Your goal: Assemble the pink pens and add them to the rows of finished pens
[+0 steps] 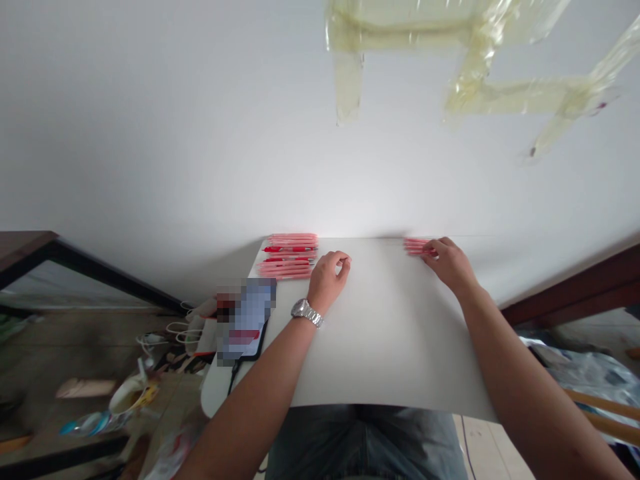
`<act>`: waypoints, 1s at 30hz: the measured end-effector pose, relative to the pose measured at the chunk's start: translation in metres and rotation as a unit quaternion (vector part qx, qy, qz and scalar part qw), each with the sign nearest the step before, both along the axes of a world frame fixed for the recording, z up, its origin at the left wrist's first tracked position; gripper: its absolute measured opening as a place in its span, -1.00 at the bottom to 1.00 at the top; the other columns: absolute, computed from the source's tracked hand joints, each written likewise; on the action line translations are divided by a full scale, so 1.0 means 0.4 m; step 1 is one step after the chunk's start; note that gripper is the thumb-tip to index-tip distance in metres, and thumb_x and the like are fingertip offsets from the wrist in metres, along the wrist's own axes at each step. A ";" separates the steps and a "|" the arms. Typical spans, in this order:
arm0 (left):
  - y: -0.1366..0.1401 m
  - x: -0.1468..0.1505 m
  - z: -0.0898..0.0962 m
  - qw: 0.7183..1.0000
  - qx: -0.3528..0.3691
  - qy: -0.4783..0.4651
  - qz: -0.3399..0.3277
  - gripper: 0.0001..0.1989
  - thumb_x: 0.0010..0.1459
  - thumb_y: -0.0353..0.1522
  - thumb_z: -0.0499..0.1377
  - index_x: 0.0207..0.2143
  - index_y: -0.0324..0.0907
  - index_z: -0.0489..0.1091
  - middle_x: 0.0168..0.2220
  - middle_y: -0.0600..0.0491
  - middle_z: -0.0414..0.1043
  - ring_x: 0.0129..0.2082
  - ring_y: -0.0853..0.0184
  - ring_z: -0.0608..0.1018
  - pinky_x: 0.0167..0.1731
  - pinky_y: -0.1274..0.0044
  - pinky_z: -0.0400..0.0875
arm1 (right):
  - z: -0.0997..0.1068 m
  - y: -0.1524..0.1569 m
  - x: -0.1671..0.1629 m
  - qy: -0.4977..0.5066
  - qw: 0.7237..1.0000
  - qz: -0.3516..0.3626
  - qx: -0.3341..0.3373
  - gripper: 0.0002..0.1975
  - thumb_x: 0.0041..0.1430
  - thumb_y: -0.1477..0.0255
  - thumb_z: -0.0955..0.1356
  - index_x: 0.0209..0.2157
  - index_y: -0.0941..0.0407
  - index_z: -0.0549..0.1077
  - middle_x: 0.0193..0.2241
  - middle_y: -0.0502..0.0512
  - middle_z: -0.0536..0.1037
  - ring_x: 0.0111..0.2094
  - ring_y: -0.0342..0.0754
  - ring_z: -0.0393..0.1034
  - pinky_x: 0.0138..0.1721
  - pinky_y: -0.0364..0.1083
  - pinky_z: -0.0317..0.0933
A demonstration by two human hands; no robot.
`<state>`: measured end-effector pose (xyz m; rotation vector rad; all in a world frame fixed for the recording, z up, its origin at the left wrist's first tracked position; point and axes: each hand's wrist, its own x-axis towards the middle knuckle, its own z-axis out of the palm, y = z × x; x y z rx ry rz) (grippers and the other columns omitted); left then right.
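Observation:
A row of pink pens (293,270), with a few darker red pens (290,249) among them, lies stacked at the table's far left corner. Just right of this row is my left hand (329,277), its fingers curled and thumb bent towards the index finger, with nothing visible between them. A silver watch (307,311) circles that wrist. On the far right, a smaller bunch of pink pens (414,247) lies against the wall. My right hand (448,261) pinches at the right end of this bunch; blur hides how many pens it grips.
The white table (380,340) meets a wall patched with yellowish tape (410,33). A phone (247,320), partly pixelated, lies at the left edge with a black cable. Cords, a cup (127,393) and a bottle (90,424) are on the left; a plastic bag (595,373) is at right.

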<state>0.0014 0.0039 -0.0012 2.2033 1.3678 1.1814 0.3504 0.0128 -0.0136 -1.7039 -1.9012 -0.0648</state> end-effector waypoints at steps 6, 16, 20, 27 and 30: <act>0.009 -0.008 -0.008 1.000 -0.014 -0.016 -0.005 -0.84 0.37 -0.32 0.10 -0.24 -0.10 0.47 -0.28 0.03 0.54 -0.25 0.28 0.55 -0.15 0.42 0.43 | 0.016 -0.011 -0.017 0.023 1.000 0.007 0.020 -0.87 0.22 0.34 0.40 -0.23 0.08 0.52 -0.23 0.15 0.52 -0.31 0.02 0.48 -0.23 0.00 0.35; 0.017 -0.007 -0.021 0.999 -0.036 -0.031 -0.013 -0.82 0.36 -0.29 0.11 -0.27 -0.11 0.47 -0.28 0.03 0.56 -0.25 0.29 0.57 -0.14 0.43 0.45 | 0.060 -0.049 -0.141 0.050 0.992 0.111 0.037 -0.75 0.38 0.20 0.27 -0.31 0.05 0.42 -0.39 0.11 0.48 -0.38 0.00 0.36 -0.30 -0.03 0.24; 0.017 -0.006 -0.021 0.999 -0.037 -0.032 -0.019 -0.82 0.37 -0.29 0.11 -0.26 -0.11 0.48 -0.26 0.03 0.57 -0.24 0.29 0.58 -0.13 0.43 0.46 | 0.047 -0.060 -0.200 0.077 0.986 0.146 0.023 -0.72 0.37 0.17 0.28 -0.36 0.04 0.37 -0.43 0.08 0.44 -0.39 -0.01 0.32 -0.32 -0.04 0.21; 0.016 -0.003 -0.021 0.998 -0.044 -0.035 -0.025 -0.83 0.36 -0.31 0.11 -0.25 -0.11 0.48 -0.24 0.02 0.58 -0.22 0.28 0.59 -0.11 0.43 0.47 | 0.019 -0.067 -0.252 0.158 0.970 0.174 -0.067 -0.68 0.33 0.13 0.31 -0.41 0.04 0.34 -0.49 0.01 0.42 -0.48 -0.08 0.24 -0.42 -0.07 0.13; 0.016 -0.003 -0.019 0.998 -0.046 -0.031 -0.024 -0.84 0.36 -0.32 0.11 -0.25 -0.11 0.48 -0.24 0.03 0.58 -0.22 0.28 0.58 -0.10 0.42 0.46 | 0.014 -0.064 -0.249 0.161 0.969 0.165 -0.092 -0.69 0.31 0.14 0.33 -0.42 0.05 0.36 -0.52 -0.03 0.40 -0.49 -0.09 0.21 -0.43 -0.08 0.11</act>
